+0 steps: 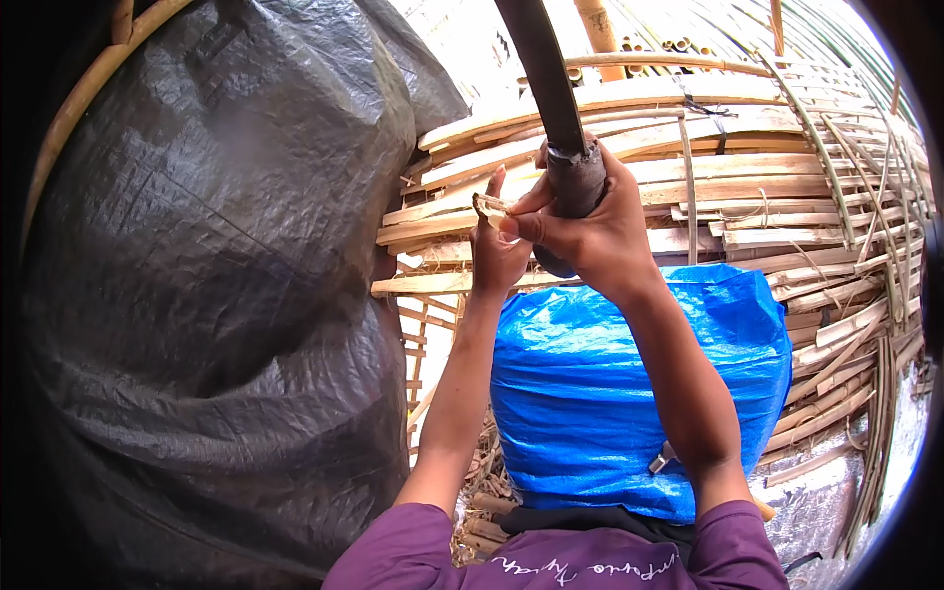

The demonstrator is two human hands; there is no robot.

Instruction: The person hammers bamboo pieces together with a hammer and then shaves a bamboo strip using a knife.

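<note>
My right hand (612, 236) is wrapped round the dark handle (577, 185) of a machete. The machete's blade (547, 79) points up and runs out of the top of the view. My left hand (500, 254) pinches a short pale piece of bamboo (492, 204) between thumb and finger. The thumb and forefinger of my right hand reach across to the bamboo piece too, and the two hands nearly meet. Both are held in front of me, above a blue tarp (610, 403) that covers my lap.
A large black plastic sheet (216, 295) hangs close on my left. Split bamboo slats (747, 182) are stacked ahead and to the right, with upright sticks among them. Round bamboo poles (678, 46) lie farther back. Scraps of bamboo (487, 472) litter the ground beside the blue tarp.
</note>
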